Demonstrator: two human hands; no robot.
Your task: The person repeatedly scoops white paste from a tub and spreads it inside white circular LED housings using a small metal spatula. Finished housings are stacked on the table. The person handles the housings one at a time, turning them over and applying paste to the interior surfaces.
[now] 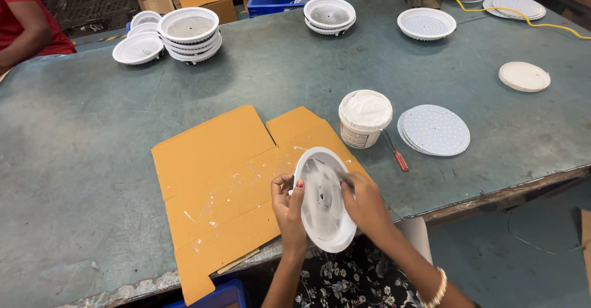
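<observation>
Your hands, left [289, 212] and right [364, 204], pinch a white housing [323, 198] by opposite rims, tilted above cardboard [215, 172]. You look mid-coating its inside; next needs paste from the tub [364, 118] beyond your right hand.

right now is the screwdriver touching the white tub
Apart. The head view shows bare table between the screwdriver and the white tub.

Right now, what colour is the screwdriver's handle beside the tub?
Red, on the screwdriver lying right of the tub; head view.
</observation>
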